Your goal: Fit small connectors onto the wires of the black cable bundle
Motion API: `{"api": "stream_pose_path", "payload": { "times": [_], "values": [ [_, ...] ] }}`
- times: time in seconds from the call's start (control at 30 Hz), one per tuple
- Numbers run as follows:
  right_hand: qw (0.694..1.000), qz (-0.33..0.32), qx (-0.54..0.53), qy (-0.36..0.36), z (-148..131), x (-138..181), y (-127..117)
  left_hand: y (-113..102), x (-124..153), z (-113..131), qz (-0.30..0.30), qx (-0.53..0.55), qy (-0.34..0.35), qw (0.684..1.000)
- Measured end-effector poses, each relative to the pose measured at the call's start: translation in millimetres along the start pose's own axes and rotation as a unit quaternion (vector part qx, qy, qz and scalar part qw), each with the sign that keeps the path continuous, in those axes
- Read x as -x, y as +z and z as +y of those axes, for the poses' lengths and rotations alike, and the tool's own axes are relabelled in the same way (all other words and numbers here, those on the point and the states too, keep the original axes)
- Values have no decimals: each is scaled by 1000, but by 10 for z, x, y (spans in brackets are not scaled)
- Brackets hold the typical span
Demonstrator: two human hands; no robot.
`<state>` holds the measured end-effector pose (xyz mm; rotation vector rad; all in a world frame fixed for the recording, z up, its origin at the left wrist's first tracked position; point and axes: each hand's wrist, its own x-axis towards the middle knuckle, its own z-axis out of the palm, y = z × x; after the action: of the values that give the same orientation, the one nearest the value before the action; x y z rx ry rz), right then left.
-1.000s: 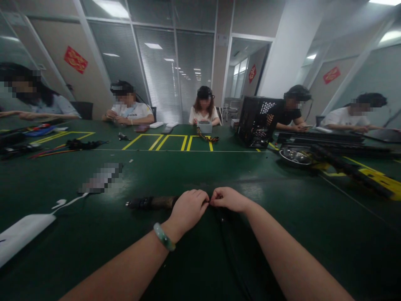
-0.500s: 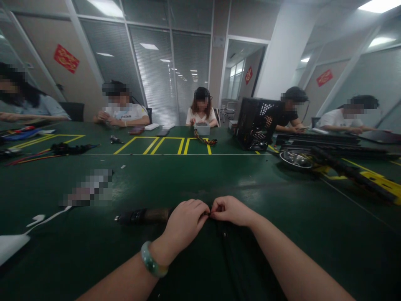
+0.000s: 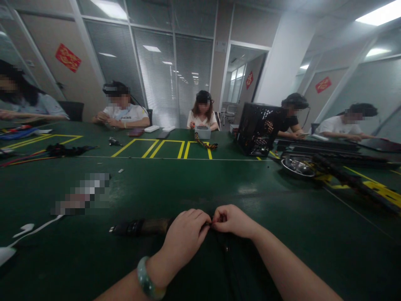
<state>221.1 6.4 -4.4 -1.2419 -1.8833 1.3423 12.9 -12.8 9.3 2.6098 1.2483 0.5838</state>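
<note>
The left hand (image 3: 184,234), with a green bangle (image 3: 146,278) on its wrist, and the right hand (image 3: 233,221) meet low over a dark green workbench (image 3: 282,196). Neither hand is spread: the fingers of both curl inward, and the fingertips (image 3: 208,223) press close together, pinching the end of a thin black cable (image 3: 226,261). The pinched end is too small to show whether it is one wire or several strands. The cable lies on the bench and runs from the fingertips back toward the person, nearly lost against the dark surface.

A thick black-and-brown cable (image 3: 140,228) lies just beside the left hand, its plug end pointing away to the left. Farther left lie a pixelated object (image 3: 81,194) and white earphones (image 3: 25,228). Yellow tape lines (image 3: 159,149) mark the far part of the bench. Beyond them, a co-worker (image 3: 203,113) sits behind a gray box (image 3: 203,133), and a black mesh case (image 3: 258,129) stands to the right. Red wall hangings (image 3: 68,57) carry gold characters too small to read.
</note>
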Motion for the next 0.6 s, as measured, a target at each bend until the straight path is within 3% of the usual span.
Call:
{"api": "stream_pose_path", "payload": {
  "times": [0.6],
  "values": [
    [999,35,33,6,22,16,66,-2,9,-11,5,18,-1,1000]
  ]
}}
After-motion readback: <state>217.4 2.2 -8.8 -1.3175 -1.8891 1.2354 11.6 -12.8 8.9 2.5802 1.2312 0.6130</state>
